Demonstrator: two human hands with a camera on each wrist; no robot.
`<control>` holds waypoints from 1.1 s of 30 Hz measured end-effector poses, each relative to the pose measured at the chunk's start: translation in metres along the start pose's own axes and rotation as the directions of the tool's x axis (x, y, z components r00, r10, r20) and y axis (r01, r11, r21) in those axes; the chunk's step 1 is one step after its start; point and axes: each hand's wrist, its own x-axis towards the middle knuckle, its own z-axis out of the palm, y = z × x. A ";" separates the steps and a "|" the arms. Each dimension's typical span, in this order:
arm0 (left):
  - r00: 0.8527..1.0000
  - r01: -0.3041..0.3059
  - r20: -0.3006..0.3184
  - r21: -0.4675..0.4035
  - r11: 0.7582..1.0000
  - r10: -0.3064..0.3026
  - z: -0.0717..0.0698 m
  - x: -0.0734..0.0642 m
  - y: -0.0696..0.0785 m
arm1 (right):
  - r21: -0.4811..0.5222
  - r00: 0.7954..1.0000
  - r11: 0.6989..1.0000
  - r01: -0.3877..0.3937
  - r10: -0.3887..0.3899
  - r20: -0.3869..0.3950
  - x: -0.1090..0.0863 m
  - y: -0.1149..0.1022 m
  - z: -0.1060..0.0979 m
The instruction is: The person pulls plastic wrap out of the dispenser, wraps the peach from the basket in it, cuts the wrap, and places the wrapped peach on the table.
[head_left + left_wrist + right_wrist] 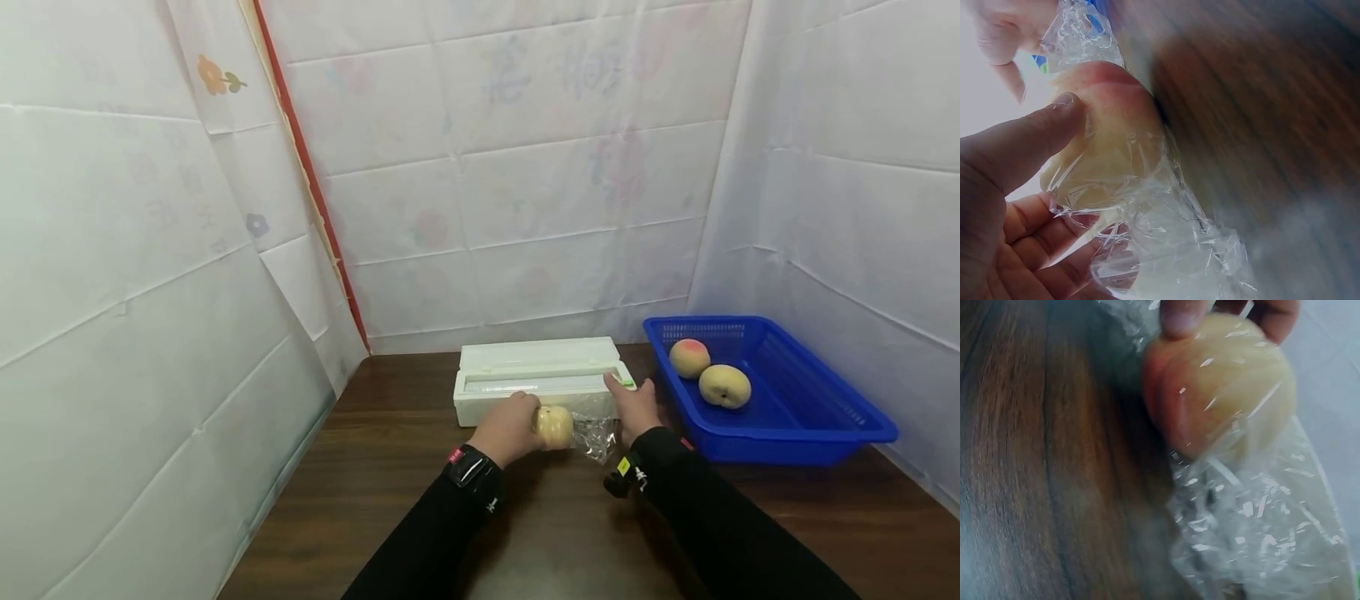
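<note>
A peach wrapped in clear cling film is held over the table in front of a white cling film box. My left hand grips it from the left, thumb on one side and fingers on the other. Crumpled film sticks out from both ends of the peach, seen in the left wrist view. My right hand is at the right end of the box, thumb and fingers spread apart, beside the loose film. The right wrist view shows the peach's red side under the shiny film.
On the right stands a blue plastic basket with two unwrapped peaches inside. The box's lid is raised at the back. White sheeting walls in the dark wooden table at the back and sides.
</note>
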 end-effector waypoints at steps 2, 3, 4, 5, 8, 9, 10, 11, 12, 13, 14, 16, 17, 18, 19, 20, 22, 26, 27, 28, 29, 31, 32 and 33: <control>1.000 -0.005 0.006 0.001 1.000 0.005 0.001 0.002 0.002 | 0.026 1.000 0.999 0.023 -0.023 -0.008 0.002 0.004 0.000; 1.000 -0.010 0.007 0.002 1.000 0.010 0.001 0.003 0.003 | 0.031 0.999 0.999 0.037 -0.037 -0.011 0.003 0.006 0.000; 1.000 -0.016 0.008 0.005 1.000 0.016 0.002 0.004 0.004 | 0.034 0.999 0.998 0.052 -0.051 -0.017 0.003 0.007 0.000; 1.000 -0.023 0.005 0.007 1.000 0.023 0.003 0.005 0.005 | 0.033 0.998 0.997 0.064 -0.064 -0.022 0.004 0.008 -0.001; 0.999 -0.037 0.004 0.019 0.999 0.037 0.004 0.007 0.008 | 0.027 0.996 0.996 0.087 -0.086 -0.035 0.007 0.012 -0.004; 0.999 -0.039 0.005 0.021 0.999 0.039 0.004 0.008 0.009 | 0.025 0.995 0.996 0.089 -0.087 -0.044 0.008 0.014 -0.005; 0.999 -0.041 0.007 0.027 0.999 0.041 0.004 0.008 0.010 | 0.024 0.995 0.995 0.093 -0.091 -0.050 0.010 0.015 -0.006; 0.999 -0.041 0.009 0.030 0.999 0.041 0.004 0.008 0.011 | 0.028 0.994 0.995 0.094 -0.092 -0.053 0.011 0.016 -0.008; 0.999 -0.042 0.013 0.033 0.999 0.041 0.004 0.009 0.012 | 0.037 0.994 0.995 0.095 -0.093 -0.056 0.012 0.017 -0.009; 0.999 -0.040 0.018 0.034 0.999 0.039 0.004 0.009 0.013 | 0.040 0.994 0.995 0.094 -0.092 -0.059 0.012 0.018 -0.010; 0.999 -0.039 0.023 0.036 0.999 0.038 0.003 0.009 0.014 | 0.050 0.994 0.995 0.092 -0.089 -0.060 0.013 0.019 -0.010; 0.999 -0.041 0.028 0.044 0.998 0.040 0.003 0.010 0.016 | 0.067 0.995 0.994 0.085 -0.082 -0.051 0.014 0.022 -0.012; 0.999 -0.042 0.030 0.050 0.998 0.041 0.002 0.011 0.016 | 0.077 0.996 0.994 0.080 -0.077 -0.042 0.015 0.023 -0.013; 0.999 -0.044 0.033 0.061 0.997 0.042 0.002 0.012 0.017 | 0.080 0.997 0.994 0.071 -0.069 -0.034 0.016 0.023 -0.013; 0.998 -0.044 0.036 0.073 0.996 0.041 0.001 0.013 0.017 | 0.083 0.998 0.995 0.059 -0.057 -0.026 0.017 0.024 -0.014; 0.999 -0.045 0.033 0.083 0.996 0.042 0.001 0.014 0.018 | 0.089 0.999 0.995 0.048 -0.047 -0.015 0.018 0.024 -0.015; 0.999 -0.037 0.034 0.106 0.994 0.033 -0.001 0.018 0.020 | 0.097 1.000 0.995 0.026 -0.026 0.005 0.020 0.024 -0.016; 0.999 -0.025 0.046 0.142 0.990 0.019 -0.009 0.028 0.030 | 0.112 1.000 0.994 -0.011 0.008 0.025 0.020 0.023 -0.015; 0.998 -0.034 0.054 0.150 0.988 0.026 -0.011 0.031 0.033 | 0.116 0.999 0.993 -0.012 0.009 0.030 0.019 0.023 -0.014; 0.997 -0.051 0.061 0.158 0.986 0.042 -0.013 0.036 0.037 | 0.115 0.999 0.993 -0.013 0.009 0.033 0.019 0.023 -0.013; 0.996 -0.071 0.067 0.162 0.984 0.061 -0.016 0.041 0.041 | 0.116 0.999 0.993 -0.010 0.006 0.038 0.019 0.023 -0.012; 0.990 -0.118 0.092 0.155 0.981 0.104 -0.019 0.052 0.050 | 0.120 0.999 0.993 -0.003 -0.002 0.043 0.018 0.023 -0.009; 0.986 -0.144 0.104 0.149 0.978 0.130 -0.019 0.058 0.053 | 0.123 0.999 0.992 -0.001 -0.005 0.050 0.017 0.023 -0.009; 0.981 -0.169 0.119 0.134 0.977 0.153 -0.020 0.065 0.057 | 0.125 0.998 0.992 0.001 -0.009 0.059 0.016 0.022 -0.008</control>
